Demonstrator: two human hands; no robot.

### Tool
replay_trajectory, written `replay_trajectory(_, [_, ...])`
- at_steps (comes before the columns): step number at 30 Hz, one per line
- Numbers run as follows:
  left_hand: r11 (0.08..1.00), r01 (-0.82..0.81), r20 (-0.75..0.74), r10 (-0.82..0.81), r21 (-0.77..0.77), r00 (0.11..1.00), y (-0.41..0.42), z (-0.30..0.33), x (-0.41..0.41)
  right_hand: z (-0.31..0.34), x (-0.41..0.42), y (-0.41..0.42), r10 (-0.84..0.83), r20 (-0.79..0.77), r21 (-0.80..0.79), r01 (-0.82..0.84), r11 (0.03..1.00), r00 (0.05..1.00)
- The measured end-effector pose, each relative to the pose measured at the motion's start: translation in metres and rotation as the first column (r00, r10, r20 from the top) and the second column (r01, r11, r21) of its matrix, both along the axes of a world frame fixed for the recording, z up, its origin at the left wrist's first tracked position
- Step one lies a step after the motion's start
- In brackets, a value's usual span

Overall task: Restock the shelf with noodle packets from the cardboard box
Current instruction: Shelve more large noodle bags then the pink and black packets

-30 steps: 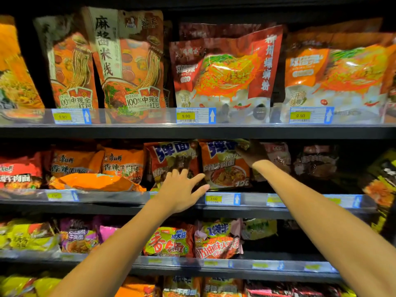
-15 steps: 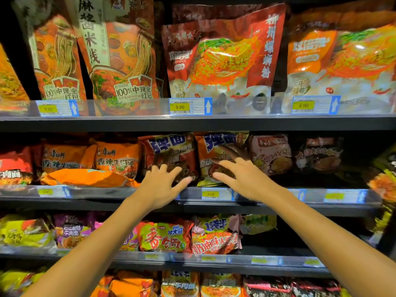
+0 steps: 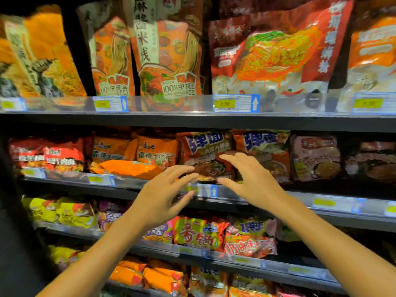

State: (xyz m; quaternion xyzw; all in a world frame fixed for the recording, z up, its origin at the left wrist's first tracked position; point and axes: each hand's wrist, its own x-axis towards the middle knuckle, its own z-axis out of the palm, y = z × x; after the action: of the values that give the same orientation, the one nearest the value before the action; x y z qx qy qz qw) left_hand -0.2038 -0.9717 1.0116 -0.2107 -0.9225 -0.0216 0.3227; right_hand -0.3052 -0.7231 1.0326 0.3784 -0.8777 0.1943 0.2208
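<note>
Left hand (image 3: 159, 195) and right hand (image 3: 249, 179), both spread wide and empty, hover before the front edge of the second shelf (image 3: 137, 186), flanking an upright noodle packet (image 3: 205, 154), apparently to straighten it; cardboard box not visible.

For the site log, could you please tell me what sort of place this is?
Most likely a grocery or convenience store aisle: tiered shelves packed with noodle packets, and yellow price tags with blue arrows clipped along each shelf edge.
</note>
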Motion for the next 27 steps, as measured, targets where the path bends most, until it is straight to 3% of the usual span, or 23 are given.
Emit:
replay_trajectory(5, [0.995,0.043,-0.196,-0.026,0.084,0.98,-0.06,-0.017,0.046,-0.005,0.018,-0.08,0.198,0.137,-0.07,-0.189,0.979,0.971])
replay_trajectory(8, [0.989,-0.051,-0.196,0.078,0.14,0.978,-0.101,-0.023,0.054,-0.006,0.021,-0.126,0.194,0.244,-0.052,-0.187,0.981,0.95])
replay_trajectory(11, [0.98,-0.155,-0.099,0.167,0.124,0.981,-0.128,-0.02,0.049,-0.01,0.015,-0.162,0.159,0.312,-0.066,-0.146,0.987,0.936])
replay_trajectory(15, [0.992,-0.078,-0.046,0.082,0.095,0.996,-0.139,-0.004,0.027,-0.009,0.0,-0.19,0.172,0.351,-0.346,-0.044,0.937,0.92])
replay_trajectory(17, [0.991,-0.064,-0.039,0.069,0.116,0.997,-0.142,0.004,0.009,-0.001,-0.006,-0.196,0.103,0.398,-0.409,0.075,0.91,0.912])
replay_trajectory(20, [0.98,-0.195,0.037,0.194,0.033,0.98,-0.147,0.007,-0.022,0.007,-0.01,-0.198,-0.011,0.515,-0.351,0.223,0.909,0.857])
replay_trajectory(23, [0.967,-0.24,0.135,0.251,-0.087,0.959,-0.148,0.007,-0.044,0.008,-0.008,-0.189,-0.123,0.512,-0.279,0.3,0.912,0.85])
replay_trajectory(27, [0.977,-0.21,0.155,0.212,-0.03,0.965,-0.149,0.009,-0.053,0.004,0.01,-0.162,-0.167,0.481,-0.249,0.316,0.915,0.861])
